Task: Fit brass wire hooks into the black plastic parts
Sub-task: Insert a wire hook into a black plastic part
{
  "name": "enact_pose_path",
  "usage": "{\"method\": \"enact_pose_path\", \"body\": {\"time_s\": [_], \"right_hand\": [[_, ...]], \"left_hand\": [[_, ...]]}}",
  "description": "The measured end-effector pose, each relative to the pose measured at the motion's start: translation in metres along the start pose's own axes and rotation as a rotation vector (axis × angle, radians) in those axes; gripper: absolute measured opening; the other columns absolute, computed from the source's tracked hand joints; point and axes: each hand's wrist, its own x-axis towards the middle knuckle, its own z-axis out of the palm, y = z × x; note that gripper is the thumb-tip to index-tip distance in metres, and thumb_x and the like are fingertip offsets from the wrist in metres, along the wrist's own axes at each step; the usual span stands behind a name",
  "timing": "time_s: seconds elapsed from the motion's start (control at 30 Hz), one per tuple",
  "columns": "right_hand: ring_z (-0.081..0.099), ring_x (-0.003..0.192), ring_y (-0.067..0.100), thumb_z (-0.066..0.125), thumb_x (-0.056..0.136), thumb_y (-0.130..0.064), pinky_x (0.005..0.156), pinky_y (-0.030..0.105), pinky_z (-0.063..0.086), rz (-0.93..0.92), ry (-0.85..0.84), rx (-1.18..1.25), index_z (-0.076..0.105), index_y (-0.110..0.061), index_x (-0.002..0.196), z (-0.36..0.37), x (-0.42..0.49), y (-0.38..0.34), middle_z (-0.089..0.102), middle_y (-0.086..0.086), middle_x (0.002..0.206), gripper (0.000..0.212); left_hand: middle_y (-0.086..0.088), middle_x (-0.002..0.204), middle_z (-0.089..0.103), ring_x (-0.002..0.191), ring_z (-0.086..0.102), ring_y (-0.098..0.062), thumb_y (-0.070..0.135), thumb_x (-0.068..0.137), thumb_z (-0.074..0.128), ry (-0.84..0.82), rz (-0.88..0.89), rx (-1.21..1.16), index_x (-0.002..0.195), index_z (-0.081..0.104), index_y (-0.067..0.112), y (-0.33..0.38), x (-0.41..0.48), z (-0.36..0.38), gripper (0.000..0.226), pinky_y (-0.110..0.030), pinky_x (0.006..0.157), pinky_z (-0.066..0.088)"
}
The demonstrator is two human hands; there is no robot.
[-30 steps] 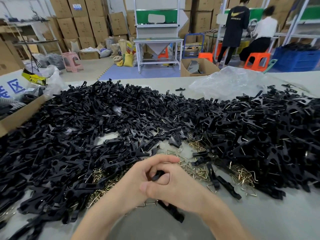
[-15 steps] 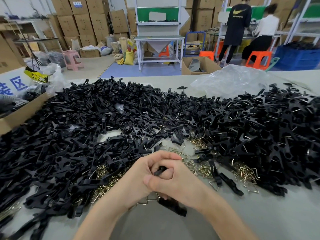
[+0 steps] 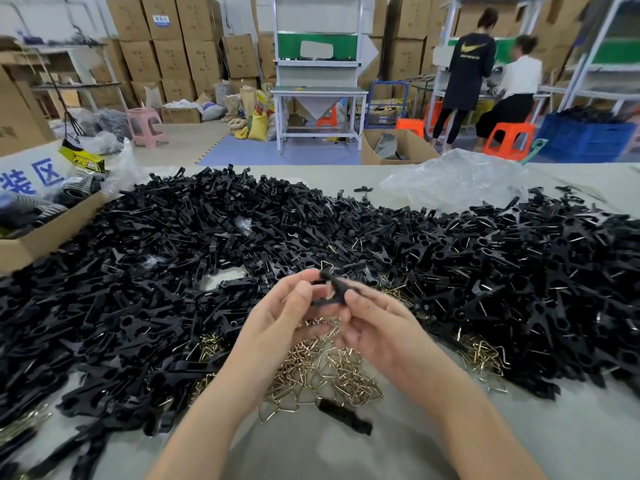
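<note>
A black plastic part (image 3: pixel 333 289) is held up between both hands above the table. My left hand (image 3: pixel 280 317) pinches its left end with thumb and fingertips. My right hand (image 3: pixel 377 323) grips its right side. A loose heap of brass wire hooks (image 3: pixel 325 372) lies on the table right under my hands. A big pile of black plastic parts (image 3: pixel 173 265) spreads across the left and middle; another pile (image 3: pixel 519 271), many with wire in them, fills the right. One single black part (image 3: pixel 344 416) lies alone in front of the hooks.
An open cardboard box (image 3: pixel 48 233) stands at the table's left edge. A crumpled clear plastic bag (image 3: pixel 457 181) lies at the back right. More brass hooks (image 3: pixel 481 355) sit at the right pile's edge. Two people (image 3: pixel 485 74) work at a bench far behind.
My hands have parted from a tight clasp and risen off the table; the black part now shows between the fingertips, and the hook heap under them is uncovered.
</note>
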Motion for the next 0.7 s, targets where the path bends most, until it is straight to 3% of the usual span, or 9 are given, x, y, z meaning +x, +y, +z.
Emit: {"method": "enact_pose_path", "body": {"time_s": [0.1,0.2,0.33,0.4,0.5,0.57,0.63,0.7], "right_hand": [[0.062,0.067,0.010,0.068,0.090,-0.030,0.072,0.024,0.055,-0.170,0.210,0.258,0.062,-0.003,0.126,-0.014,0.011,-0.038,0.069,-0.001,0.084,0.044],[0.071,0.085,0.012,0.069,0.092,-0.038,0.078,0.025,0.060,-0.274,0.331,0.582,0.059,0.001,0.133,-0.030,0.022,-0.071,0.074,0.004,0.108,0.058],[0.069,0.074,0.011,0.066,0.094,-0.032,0.067,0.024,0.060,-0.116,0.430,0.423,0.062,-0.009,0.131,-0.030,0.027,-0.044,0.074,0.002,0.100,0.044],[0.067,0.069,0.011,0.068,0.093,-0.027,0.065,0.025,0.059,-0.032,0.455,0.365,0.068,-0.011,0.126,-0.029,0.026,-0.024,0.073,0.001,0.092,0.036],[0.065,0.069,0.013,0.065,0.097,-0.024,0.071,0.029,0.057,0.020,0.511,0.369,0.068,-0.011,0.124,-0.028,0.033,-0.008,0.073,0.001,0.084,0.030],[0.066,0.071,0.014,0.062,0.099,-0.023,0.074,0.031,0.056,-0.009,0.528,0.319,0.067,-0.014,0.122,-0.028,0.040,-0.004,0.074,0.001,0.083,0.026],[0.067,0.073,0.013,0.057,0.101,-0.022,0.074,0.031,0.057,-0.033,0.513,0.233,0.065,-0.017,0.123,-0.028,0.044,-0.002,0.075,0.000,0.085,0.024],[0.066,0.078,0.014,0.053,0.103,-0.020,0.075,0.032,0.056,-0.029,0.490,0.188,0.063,-0.018,0.125,-0.029,0.045,0.000,0.073,0.001,0.089,0.024]], "left_hand": [[-0.007,0.113,0.072,0.101,0.071,-0.029,0.066,0.084,0.062,0.095,-0.013,-0.056,0.115,0.072,0.031,0.001,0.002,-0.004,0.048,-0.034,0.079,0.059],[-0.011,0.107,0.071,0.093,0.071,-0.029,0.058,0.092,0.057,0.151,0.000,-0.058,0.112,0.072,0.025,-0.001,0.002,-0.007,0.042,-0.037,0.075,0.060],[-0.005,0.097,0.073,0.084,0.072,-0.024,0.042,0.098,0.055,0.262,0.035,0.059,0.101,0.073,0.033,-0.004,0.002,-0.007,0.021,-0.037,0.073,0.061],[0.002,0.095,0.073,0.083,0.072,-0.017,0.027,0.102,0.055,0.324,0.067,0.221,0.100,0.071,0.037,-0.008,0.005,-0.009,0.019,-0.031,0.073,0.061],[0.017,0.093,0.069,0.082,0.066,-0.006,0.027,0.099,0.057,0.325,0.090,0.573,0.106,0.061,0.039,-0.010,0.025,-0.020,0.015,-0.021,0.069,0.055],[0.015,0.096,0.065,0.086,0.062,-0.003,0.026,0.099,0.058,0.279,0.074,0.763,0.117,0.058,0.033,-0.011,0.049,-0.029,0.020,-0.015,0.069,0.049],[0.008,0.116,0.058,0.100,0.059,-0.006,0.028,0.097,0.060,0.208,0.044,0.999,0.133,0.051,0.025,-0.012,0.079,-0.038,0.037,-0.018,0.086,0.047],[-0.008,0.141,0.044,0.124,0.051,-0.026,0.038,0.094,0.062,0.084,-0.063,1.350,0.148,0.037,0.026,-0.016,0.111,-0.045,0.061,-0.040,0.110,0.038]]}}
